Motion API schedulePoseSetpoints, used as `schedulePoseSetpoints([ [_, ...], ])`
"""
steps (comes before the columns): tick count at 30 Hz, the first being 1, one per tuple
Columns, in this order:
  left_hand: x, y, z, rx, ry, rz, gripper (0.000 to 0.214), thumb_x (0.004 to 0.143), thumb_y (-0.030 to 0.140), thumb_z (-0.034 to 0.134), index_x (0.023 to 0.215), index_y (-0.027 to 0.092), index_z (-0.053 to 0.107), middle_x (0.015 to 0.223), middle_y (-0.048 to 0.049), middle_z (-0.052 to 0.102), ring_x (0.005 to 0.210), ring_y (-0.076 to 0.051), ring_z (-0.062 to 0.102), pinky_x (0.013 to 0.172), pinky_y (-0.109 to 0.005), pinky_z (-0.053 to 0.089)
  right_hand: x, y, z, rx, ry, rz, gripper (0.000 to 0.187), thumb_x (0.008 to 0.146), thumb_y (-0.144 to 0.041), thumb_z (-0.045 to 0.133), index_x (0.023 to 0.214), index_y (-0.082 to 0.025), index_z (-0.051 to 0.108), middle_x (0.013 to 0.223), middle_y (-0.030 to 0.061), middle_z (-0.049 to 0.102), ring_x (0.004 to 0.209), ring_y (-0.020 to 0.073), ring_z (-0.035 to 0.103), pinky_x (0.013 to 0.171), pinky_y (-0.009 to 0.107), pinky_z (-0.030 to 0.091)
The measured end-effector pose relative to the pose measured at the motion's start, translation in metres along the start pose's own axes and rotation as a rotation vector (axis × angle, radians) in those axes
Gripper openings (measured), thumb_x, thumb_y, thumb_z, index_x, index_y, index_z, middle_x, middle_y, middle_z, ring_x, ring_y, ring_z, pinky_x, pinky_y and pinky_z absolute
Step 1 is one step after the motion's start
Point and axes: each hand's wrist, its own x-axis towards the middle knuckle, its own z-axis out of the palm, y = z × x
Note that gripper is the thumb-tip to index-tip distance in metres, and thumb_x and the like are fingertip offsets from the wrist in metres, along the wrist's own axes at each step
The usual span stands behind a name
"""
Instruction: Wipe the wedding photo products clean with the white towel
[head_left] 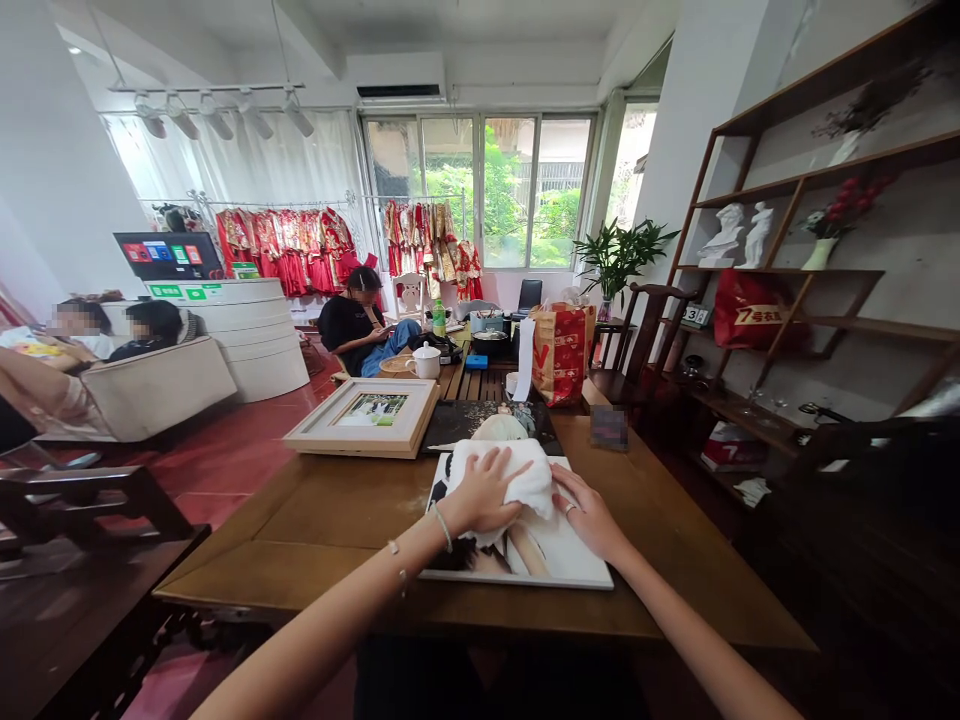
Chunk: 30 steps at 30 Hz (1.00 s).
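Note:
A white cloth point(525, 478) lies on a large photo print point(570, 562) flat on the wooden table point(337, 530). My left hand point(484, 492) rests on the cloth, fingers spread and pressing down. My right hand point(592, 515), wearing a ring, lies flat on the print beside the cloth's right edge, fingers stretched and touching the cloth. A second, darker print point(457, 422) lies just behind the first one.
A framed photo point(367, 415) lies at the table's far left. Beyond are a red paper bag point(562, 350), a white teapot point(426, 360) and tea things. A person sits at the far end; others on a sofa at left. Shelves line the right wall.

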Motion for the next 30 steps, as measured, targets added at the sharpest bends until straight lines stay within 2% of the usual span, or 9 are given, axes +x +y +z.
schedulePoseSetpoints([
  [3,0.015,-0.003,0.006,0.01,0.032,-0.04,0.06,0.088,0.042,0.042,0.143,0.027,0.024,0.143,-0.016,0.03,0.128,-0.035,0.028,0.096,-0.056,0.026,0.0,0.002,0.003,0.02,0.011,0.029,0.042,0.077,-0.027,0.049,0.117,-0.02,0.059,0.13,0.0103,0.054,0.123,0.0243,0.047,0.106,0.045,0.032],
  [7,0.013,0.008,0.01,0.013,0.054,-0.074,0.059,0.088,0.046,0.041,0.142,0.025,0.027,0.143,-0.0171,0.029,0.128,-0.037,0.027,0.096,-0.057,0.025,-0.001,0.003,0.005,0.062,0.022,0.045,0.048,0.075,-0.021,0.047,0.123,-0.02,0.054,0.13,0.0089,0.055,0.121,0.024,0.049,0.104,0.044,0.035],
  [15,-0.031,0.067,0.016,-0.108,0.035,-0.133,0.079,0.079,0.059,0.046,0.145,0.025,0.017,0.148,-0.0187,0.016,0.131,-0.044,0.015,0.098,-0.064,0.015,-0.004,0.006,0.001,0.162,-0.025,0.055,0.052,0.072,-0.023,0.05,0.124,-0.025,0.052,0.13,0.0065,0.055,0.119,0.024,0.052,0.099,0.041,0.041],
  [18,-0.048,0.087,0.017,-0.132,0.032,-0.139,0.085,0.077,0.058,0.049,0.146,0.024,0.012,0.149,-0.0194,0.013,0.132,-0.047,0.007,0.098,-0.068,0.01,-0.003,0.009,0.002,0.183,-0.028,0.048,0.051,0.073,-0.025,0.051,0.124,-0.026,0.053,0.133,0.0064,0.053,0.121,0.0228,0.049,0.101,0.04,0.04],
  [21,-0.057,0.097,0.016,-0.129,0.027,-0.142,0.089,0.076,0.054,0.052,0.146,0.023,0.007,0.149,-0.0188,0.012,0.132,-0.047,0.003,0.097,-0.069,0.008,-0.001,0.011,0.003,0.181,-0.032,0.061,0.049,0.075,-0.033,0.051,0.124,-0.025,0.054,0.133,0.0073,0.052,0.123,0.0236,0.048,0.1,0.04,0.041],
  [25,-0.05,0.091,0.013,-0.127,0.008,-0.146,0.083,0.077,0.057,0.05,0.145,0.026,0.015,0.148,-0.0185,0.016,0.132,-0.047,0.01,0.096,-0.069,0.012,-0.001,0.011,0.003,0.199,-0.026,0.048,0.05,0.074,-0.031,0.051,0.124,-0.023,0.053,0.133,0.0081,0.053,0.122,0.0233,0.049,0.101,0.039,0.041],
  [30,-0.023,0.059,0.007,-0.085,0.021,-0.18,0.072,0.081,0.057,0.048,0.142,0.026,0.027,0.145,-0.0177,0.025,0.13,-0.043,0.021,0.096,-0.065,0.018,-0.002,0.007,0.002,0.132,-0.024,0.051,0.051,0.072,-0.023,0.051,0.124,-0.024,0.053,0.13,0.007,0.055,0.119,0.0235,0.051,0.102,0.042,0.039],
])
